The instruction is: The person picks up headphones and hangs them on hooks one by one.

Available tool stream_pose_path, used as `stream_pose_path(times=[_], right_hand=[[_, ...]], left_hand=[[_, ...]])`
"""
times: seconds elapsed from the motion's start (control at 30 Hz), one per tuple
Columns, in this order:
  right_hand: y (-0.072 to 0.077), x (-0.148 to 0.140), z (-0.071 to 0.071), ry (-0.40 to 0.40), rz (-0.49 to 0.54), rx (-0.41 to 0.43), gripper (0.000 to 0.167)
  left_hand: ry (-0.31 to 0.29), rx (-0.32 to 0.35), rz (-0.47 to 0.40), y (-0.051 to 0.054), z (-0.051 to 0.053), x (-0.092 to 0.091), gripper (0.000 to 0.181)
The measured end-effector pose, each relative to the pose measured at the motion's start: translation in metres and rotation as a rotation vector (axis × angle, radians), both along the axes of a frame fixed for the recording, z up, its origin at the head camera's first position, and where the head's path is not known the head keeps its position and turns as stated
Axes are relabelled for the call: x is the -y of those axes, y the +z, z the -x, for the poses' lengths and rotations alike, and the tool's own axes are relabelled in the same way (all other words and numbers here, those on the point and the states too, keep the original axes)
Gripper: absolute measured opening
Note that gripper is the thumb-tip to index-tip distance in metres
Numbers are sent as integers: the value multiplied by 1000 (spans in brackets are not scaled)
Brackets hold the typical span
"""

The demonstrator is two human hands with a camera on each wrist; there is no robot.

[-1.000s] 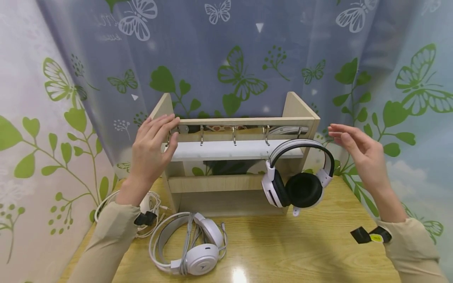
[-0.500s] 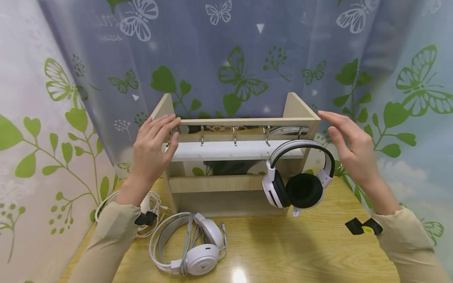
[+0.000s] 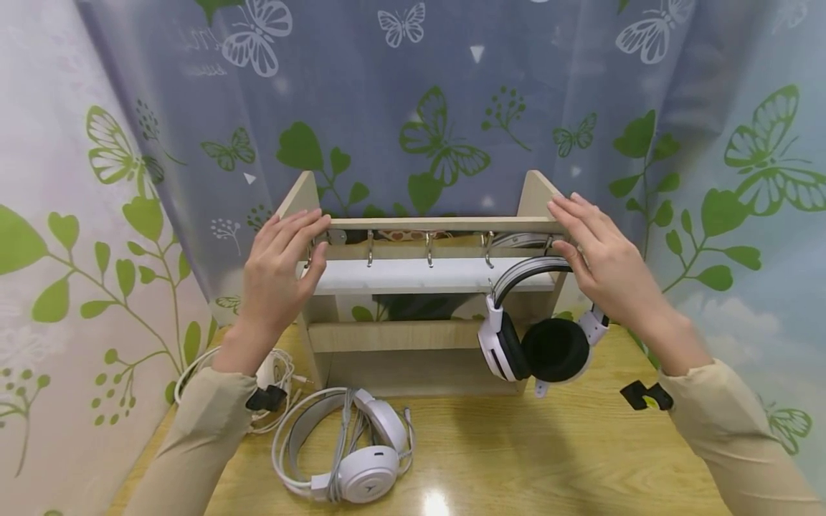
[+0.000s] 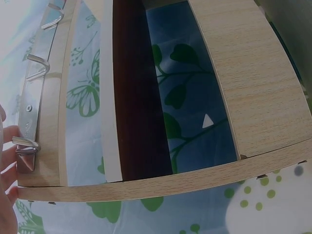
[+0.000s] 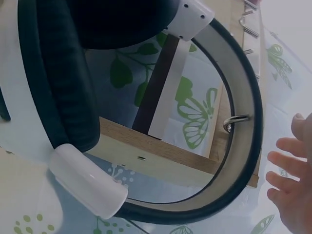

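Observation:
A small wooden shelf rack (image 3: 413,335) stands on the table, with a metal strip of hooks (image 3: 429,251) along its top rail. From the rightmost hook hangs a white headset with black ear pads (image 3: 556,350); the right wrist view shows its headband (image 5: 253,112) over the hook. My left hand (image 3: 277,269) rests on the rack's top left corner, fingers fairly straight. At the top right corner my right hand (image 3: 609,261) has its fingertips over the rail, in front of part of the headband. Whether those fingertips touch is hidden. Neither hand holds anything.
A second white headset (image 3: 351,444), its cable wound round it, lies on the wooden table (image 3: 516,459) in front of the rack. More white cabled gear (image 3: 274,373) lies behind my left forearm. A patterned curtain (image 3: 361,93) hangs close behind.
My right hand has moved left from beside the rack to its top right corner. The left hand has stayed put, and the hanging headset keeps its place.

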State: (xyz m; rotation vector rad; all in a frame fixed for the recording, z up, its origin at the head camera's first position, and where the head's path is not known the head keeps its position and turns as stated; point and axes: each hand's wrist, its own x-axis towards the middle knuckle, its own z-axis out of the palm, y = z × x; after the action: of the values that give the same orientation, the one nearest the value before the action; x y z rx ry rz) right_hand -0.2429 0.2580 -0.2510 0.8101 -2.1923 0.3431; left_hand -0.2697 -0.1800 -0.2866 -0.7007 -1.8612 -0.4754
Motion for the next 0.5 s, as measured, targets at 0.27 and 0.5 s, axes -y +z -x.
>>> stream_pose_path(times=[0.27,0.5], right_hand=[[-4,6,12,0,-99,-12,57],[-7,8,17,0,-112,-29,57]], left_hand=[[6,4,18,0,0,0,37],[0,-2,11,1,-1,1,36]])
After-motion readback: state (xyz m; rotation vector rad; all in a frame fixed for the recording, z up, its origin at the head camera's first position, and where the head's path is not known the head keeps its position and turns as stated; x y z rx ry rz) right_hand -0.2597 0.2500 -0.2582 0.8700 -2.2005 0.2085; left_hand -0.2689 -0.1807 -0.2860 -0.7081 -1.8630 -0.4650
